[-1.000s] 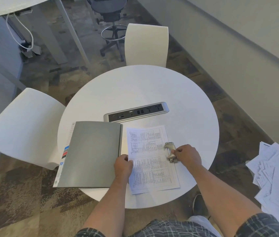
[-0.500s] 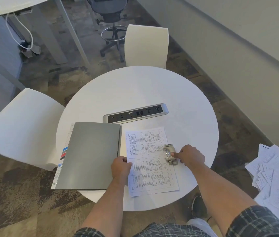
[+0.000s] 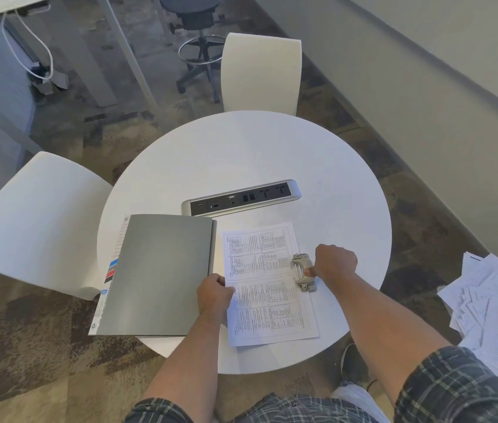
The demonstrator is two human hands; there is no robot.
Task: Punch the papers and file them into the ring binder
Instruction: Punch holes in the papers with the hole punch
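Observation:
A grey ring binder (image 3: 156, 276) lies closed on the left part of the round white table (image 3: 241, 157), coloured tabs sticking out at its left edge. To its right lies a printed sheet of paper (image 3: 269, 288). A metal hole punch (image 3: 302, 271) sits over the sheet's right edge. My right hand (image 3: 334, 262) grips the punch from the right, thumb on its handle. My left hand (image 3: 214, 293) pinches the sheet's left edge, next to the binder.
A silver power and socket strip (image 3: 241, 201) is set into the table behind the binder. White chairs stand at the left (image 3: 37, 221) and at the back (image 3: 261, 71). A loose pile of printed papers (image 3: 491, 303) lies at the right.
The punch and my right hand have slid a little along the sheet's right edge. My left hand keeps its hold on the left edge.

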